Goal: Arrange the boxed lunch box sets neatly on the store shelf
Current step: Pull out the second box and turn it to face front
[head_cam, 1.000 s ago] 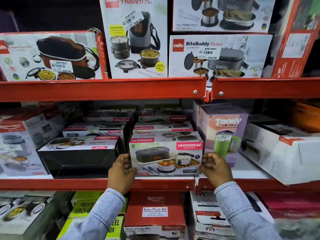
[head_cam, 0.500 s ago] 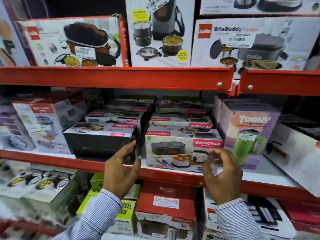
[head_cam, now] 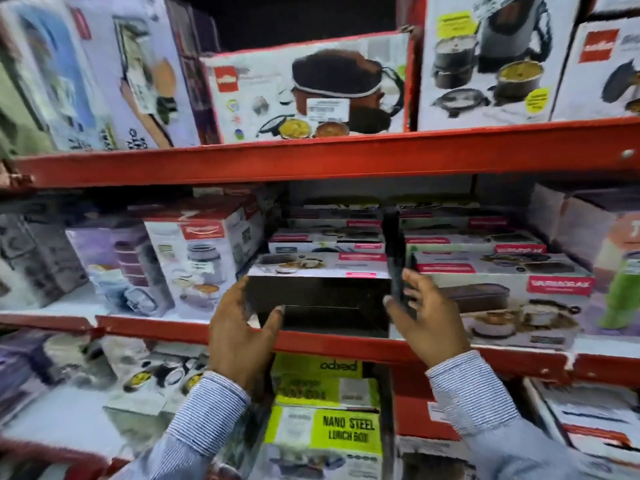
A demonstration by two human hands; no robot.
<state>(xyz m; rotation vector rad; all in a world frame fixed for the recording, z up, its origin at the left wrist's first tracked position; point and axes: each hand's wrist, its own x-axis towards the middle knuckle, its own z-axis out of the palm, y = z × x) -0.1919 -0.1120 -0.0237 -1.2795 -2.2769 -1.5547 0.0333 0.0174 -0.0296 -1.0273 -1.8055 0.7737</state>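
Note:
A lunch box set in a black-fronted box (head_cam: 322, 299) sits at the front of the red middle shelf (head_cam: 156, 327), with similar boxes stacked behind it. My left hand (head_cam: 242, 327) clasps its left front corner, thumb on the black face. My right hand (head_cam: 426, 317) holds its right side, with fingers in the gap to the neighbouring Varmora lunch box set (head_cam: 512, 306), which faces forward with its picture side.
A white and red Rishabh box (head_cam: 204, 258) stands left of the black box, and a green tumbler box (head_cam: 623, 271) is at far right. Cello boxes (head_cam: 304, 88) line the upper shelf. A yellow Nano Steel lunch box (head_cam: 346, 427) lies below.
Both hands left the picture-fronted Varmora box and moved left onto the black-fronted box. The view swung left with them.

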